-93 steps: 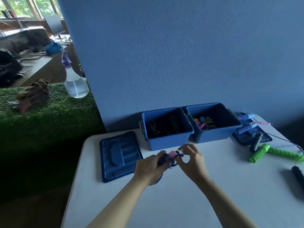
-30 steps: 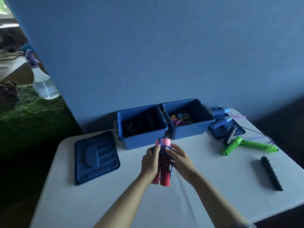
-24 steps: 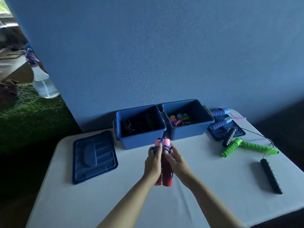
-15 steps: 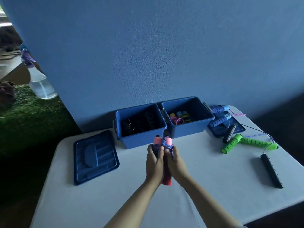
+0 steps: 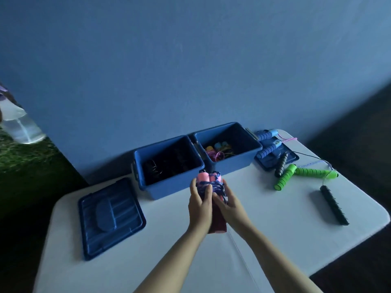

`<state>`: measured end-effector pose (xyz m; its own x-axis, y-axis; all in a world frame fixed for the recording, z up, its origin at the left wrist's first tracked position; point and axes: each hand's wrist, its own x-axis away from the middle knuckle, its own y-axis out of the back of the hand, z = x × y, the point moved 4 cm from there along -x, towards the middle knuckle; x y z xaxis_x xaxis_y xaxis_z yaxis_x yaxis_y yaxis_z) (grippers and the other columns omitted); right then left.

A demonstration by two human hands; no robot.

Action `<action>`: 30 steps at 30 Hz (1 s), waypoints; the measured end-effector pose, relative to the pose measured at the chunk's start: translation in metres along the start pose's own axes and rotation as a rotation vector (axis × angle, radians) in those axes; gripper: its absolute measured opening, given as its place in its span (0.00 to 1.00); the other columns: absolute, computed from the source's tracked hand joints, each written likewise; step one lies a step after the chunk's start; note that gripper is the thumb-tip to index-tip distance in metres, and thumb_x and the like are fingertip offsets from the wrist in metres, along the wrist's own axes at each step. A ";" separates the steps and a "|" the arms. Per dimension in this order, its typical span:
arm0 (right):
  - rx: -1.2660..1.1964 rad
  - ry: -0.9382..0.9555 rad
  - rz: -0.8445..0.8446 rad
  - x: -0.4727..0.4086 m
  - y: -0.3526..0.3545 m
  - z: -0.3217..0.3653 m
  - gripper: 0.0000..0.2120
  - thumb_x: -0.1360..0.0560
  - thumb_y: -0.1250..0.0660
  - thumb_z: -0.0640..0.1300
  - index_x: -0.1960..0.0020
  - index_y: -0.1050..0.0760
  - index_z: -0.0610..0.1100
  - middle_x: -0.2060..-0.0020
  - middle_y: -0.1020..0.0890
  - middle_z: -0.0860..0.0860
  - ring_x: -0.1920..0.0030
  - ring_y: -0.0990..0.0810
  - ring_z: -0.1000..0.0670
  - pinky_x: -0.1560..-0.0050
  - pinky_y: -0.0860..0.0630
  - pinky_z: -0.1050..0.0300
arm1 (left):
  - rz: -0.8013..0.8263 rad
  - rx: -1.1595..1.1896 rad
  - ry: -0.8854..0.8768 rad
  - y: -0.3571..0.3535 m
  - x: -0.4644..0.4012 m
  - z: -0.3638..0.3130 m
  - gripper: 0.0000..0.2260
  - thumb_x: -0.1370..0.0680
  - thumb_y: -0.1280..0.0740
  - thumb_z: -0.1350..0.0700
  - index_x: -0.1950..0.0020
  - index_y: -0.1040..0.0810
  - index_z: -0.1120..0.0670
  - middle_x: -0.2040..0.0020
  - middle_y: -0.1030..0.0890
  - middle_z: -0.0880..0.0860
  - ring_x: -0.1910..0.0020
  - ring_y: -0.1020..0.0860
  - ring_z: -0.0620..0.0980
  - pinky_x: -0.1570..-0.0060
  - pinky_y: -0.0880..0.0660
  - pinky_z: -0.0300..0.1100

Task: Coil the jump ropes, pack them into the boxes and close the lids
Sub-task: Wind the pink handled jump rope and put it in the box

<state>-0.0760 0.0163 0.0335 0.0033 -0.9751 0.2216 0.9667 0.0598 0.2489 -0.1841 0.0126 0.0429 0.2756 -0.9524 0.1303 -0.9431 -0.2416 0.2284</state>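
Both my hands wrap the pink rope (image 5: 211, 182) bundle, left hand (image 5: 200, 205) fingers curled round the handles, right hand (image 5: 229, 205) fingers curled on the purple cord wraps, held over the table (image 5: 275, 229) just in front of the left box (image 5: 169, 166).

Two bare forearms, reaching forward from the lower edge and converging at centre. Left hand (image 5: 200, 205): back facing the camera, fingers curled round a held bundle, thumb lying across its upper part. Right hand (image 5: 229, 205): pressed close beside the left, touching it, thumb laid over the bundle, fingers wrapped round its far side and mostly hidden. Wrists roughly straight, both hands raised just above the surface.
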 end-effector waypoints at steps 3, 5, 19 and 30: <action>0.076 0.002 0.050 -0.013 0.026 0.005 0.31 0.33 0.31 0.54 0.31 0.33 0.54 0.44 0.19 0.54 0.44 0.20 0.52 0.41 0.25 0.46 | 0.040 0.055 -0.012 -0.018 -0.010 -0.005 0.21 0.20 0.38 0.49 0.27 0.38 0.48 0.37 0.24 0.50 0.42 0.24 0.49 0.47 0.31 0.36; 0.084 0.017 0.042 -0.025 0.044 0.010 0.23 0.31 0.31 0.44 0.36 0.27 0.51 0.50 0.17 0.53 0.50 0.19 0.52 0.45 0.22 0.46 | 0.074 0.076 -0.011 -0.034 -0.019 -0.008 0.20 0.19 0.39 0.51 0.28 0.39 0.47 0.37 0.25 0.50 0.44 0.24 0.46 0.48 0.30 0.33; 0.079 0.061 0.033 -0.214 0.131 0.028 0.21 0.33 0.33 0.45 0.41 0.26 0.55 0.55 0.16 0.53 0.56 0.17 0.51 0.49 0.20 0.48 | -0.074 -0.529 -0.205 -0.106 -0.156 -0.021 0.16 0.19 0.41 0.48 0.33 0.30 0.52 0.41 0.25 0.50 0.39 0.27 0.50 0.43 0.29 0.46; 0.141 -0.016 0.223 -0.309 0.062 0.018 0.29 0.30 0.30 0.43 0.30 0.33 0.49 0.44 0.19 0.48 0.44 0.21 0.47 0.40 0.25 0.48 | -0.167 -0.905 -0.162 -0.100 -0.187 -0.009 0.23 0.24 0.46 0.50 0.36 0.24 0.61 0.40 0.20 0.57 0.47 0.18 0.53 0.61 0.20 0.41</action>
<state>-0.0217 0.3251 -0.0026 0.2073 -0.9309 0.3006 0.8974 0.3033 0.3204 -0.1393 0.2169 0.0045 0.3013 -0.9491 -0.0922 -0.3710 -0.2058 0.9055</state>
